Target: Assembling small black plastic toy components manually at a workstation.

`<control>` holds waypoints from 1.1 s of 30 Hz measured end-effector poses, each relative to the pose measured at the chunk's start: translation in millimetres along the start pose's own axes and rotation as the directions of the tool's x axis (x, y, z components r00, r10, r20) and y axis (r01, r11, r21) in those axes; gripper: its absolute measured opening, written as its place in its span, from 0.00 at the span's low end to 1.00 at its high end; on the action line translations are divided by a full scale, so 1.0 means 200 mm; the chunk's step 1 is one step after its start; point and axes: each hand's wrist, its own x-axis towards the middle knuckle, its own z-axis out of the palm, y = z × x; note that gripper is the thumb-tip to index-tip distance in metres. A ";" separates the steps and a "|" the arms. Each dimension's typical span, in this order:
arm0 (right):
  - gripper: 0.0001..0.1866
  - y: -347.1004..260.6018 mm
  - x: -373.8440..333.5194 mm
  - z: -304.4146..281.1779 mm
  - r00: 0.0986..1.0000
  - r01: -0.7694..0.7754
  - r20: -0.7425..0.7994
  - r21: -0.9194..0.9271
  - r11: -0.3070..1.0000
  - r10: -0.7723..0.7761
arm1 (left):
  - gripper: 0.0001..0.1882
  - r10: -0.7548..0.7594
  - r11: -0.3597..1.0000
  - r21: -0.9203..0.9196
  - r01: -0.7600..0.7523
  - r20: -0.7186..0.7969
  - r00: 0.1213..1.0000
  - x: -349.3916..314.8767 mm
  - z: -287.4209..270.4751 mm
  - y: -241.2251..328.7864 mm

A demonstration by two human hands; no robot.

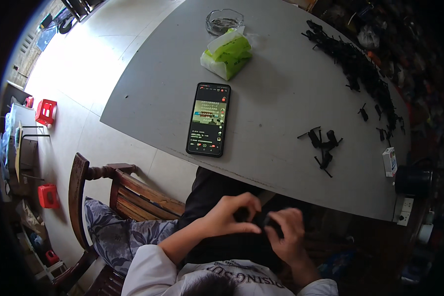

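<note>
Head view: left hand (230, 215) just off near edge of table (276, 98), thumb and fingers curved with a gap. Right hand (290, 234) beside it, same edge, blurred; small dark piece (267, 221) at its fingertips, can't tell how gripped. Black parts (326, 143) on table's right, phone (208, 120) on table's left.
</note>
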 end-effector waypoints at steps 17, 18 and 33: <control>0.09 -0.01 -0.11 0.06 0.896 -0.340 0.184 0.870 0.357 0.405 | 0.13 0.264 0.948 0.179 -0.263 0.014 0.964 -0.02 0.10 0.04; 0.09 -0.01 -0.11 0.07 0.896 -0.338 0.182 0.871 0.356 0.405 | 0.13 0.264 0.948 0.179 -0.263 0.017 0.964 -0.02 0.11 0.04; 0.06 0.10 -0.11 0.04 0.901 -0.306 0.152 0.888 0.344 0.407 | 0.11 -0.244 0.858 -0.484 0.170 -0.094 0.965 -0.05 0.19 -0.07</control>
